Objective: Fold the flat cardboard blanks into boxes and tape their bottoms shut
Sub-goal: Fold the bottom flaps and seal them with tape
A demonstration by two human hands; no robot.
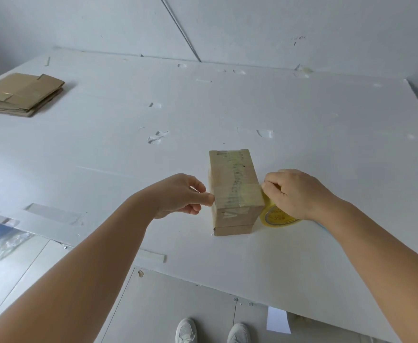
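Two hands flank the box [235,191], one at each long side near its front end. The right hand [299,194] grips the yellow tape roll [276,217], which sits just right of the box, with a strip running from it across the box top. The left hand [180,196] pinches the strip's free end against the box's left edge. The box stands on the white table [104,144], taped bottom up, its long axis pointing away from the person. Both hands are about equally near it. Far left of the box lies the stack of flat blanks [22,95].
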